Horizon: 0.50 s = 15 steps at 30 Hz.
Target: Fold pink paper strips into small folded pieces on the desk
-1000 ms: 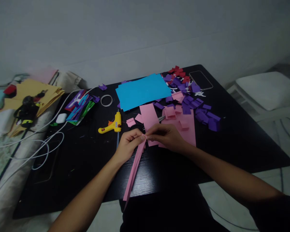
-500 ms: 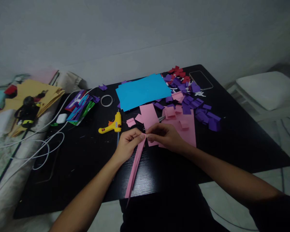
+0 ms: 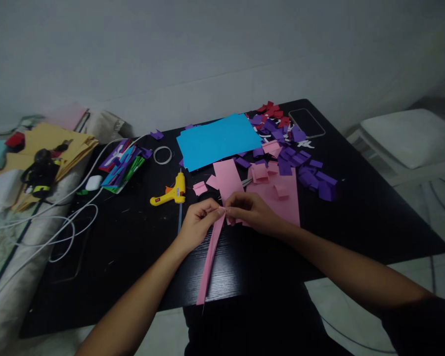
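A long folded strip of pink paper (image 3: 211, 262) hangs from my fingers down toward the table's near edge. My left hand (image 3: 200, 222) pinches its upper end between thumb and forefinger. Meeting it there, my right hand (image 3: 250, 211) has its thumb and fingertips closed on the same end. Just beyond the hands lie a pink paper rectangle (image 3: 228, 177) and a larger pink sheet (image 3: 289, 210) with small folded pink pieces (image 3: 260, 173) on it. Scissors (image 3: 246, 182) show only in part between the pink papers.
Left of the hands lies a yellow glue gun (image 3: 174, 192), with a tape roll (image 3: 163, 155) behind. Blue sheets (image 3: 218, 141) sit at the back, beside purple paper pieces (image 3: 326, 188) and a phone (image 3: 307, 122). White cables (image 3: 72, 222) cross the table's left side.
The strip's lower end has swung slightly to the right. Both hands keep their pinch at its top, almost in place; the view has shifted a little.
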Each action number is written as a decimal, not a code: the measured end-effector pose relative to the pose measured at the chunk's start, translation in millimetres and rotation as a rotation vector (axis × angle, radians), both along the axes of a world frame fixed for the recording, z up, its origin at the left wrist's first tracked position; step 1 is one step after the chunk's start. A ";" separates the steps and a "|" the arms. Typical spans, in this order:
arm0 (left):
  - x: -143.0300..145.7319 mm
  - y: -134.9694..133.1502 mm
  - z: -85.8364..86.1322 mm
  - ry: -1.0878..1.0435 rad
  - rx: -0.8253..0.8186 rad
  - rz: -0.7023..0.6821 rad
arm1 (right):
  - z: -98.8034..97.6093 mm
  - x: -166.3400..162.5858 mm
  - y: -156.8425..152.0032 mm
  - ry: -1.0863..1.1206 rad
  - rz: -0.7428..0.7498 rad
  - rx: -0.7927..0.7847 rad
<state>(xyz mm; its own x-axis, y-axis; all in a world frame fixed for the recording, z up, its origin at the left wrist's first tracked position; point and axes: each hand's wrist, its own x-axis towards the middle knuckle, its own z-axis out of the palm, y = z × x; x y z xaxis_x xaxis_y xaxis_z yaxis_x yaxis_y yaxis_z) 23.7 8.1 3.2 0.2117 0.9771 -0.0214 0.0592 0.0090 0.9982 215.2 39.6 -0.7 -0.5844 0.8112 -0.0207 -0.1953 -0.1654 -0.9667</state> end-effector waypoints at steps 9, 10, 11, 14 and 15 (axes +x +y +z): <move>-0.3 -0.3 -1.2 0.073 0.044 0.042 | 1.9 0.7 1.2 -0.053 -0.021 0.038; 0.5 -0.8 -0.5 0.053 0.020 0.033 | 2.2 0.8 2.0 -0.054 -0.038 0.044; 1.5 -1.4 0.3 0.023 -0.017 0.015 | 2.3 0.9 2.9 -0.054 -0.058 0.050; 4.3 -3.0 2.6 -0.078 -0.150 -0.040 | 2.3 1.7 6.0 -0.052 -0.125 0.063; 5.1 -3.3 3.0 -0.098 -0.178 -0.038 | 2.0 1.9 6.8 -0.052 -0.147 0.068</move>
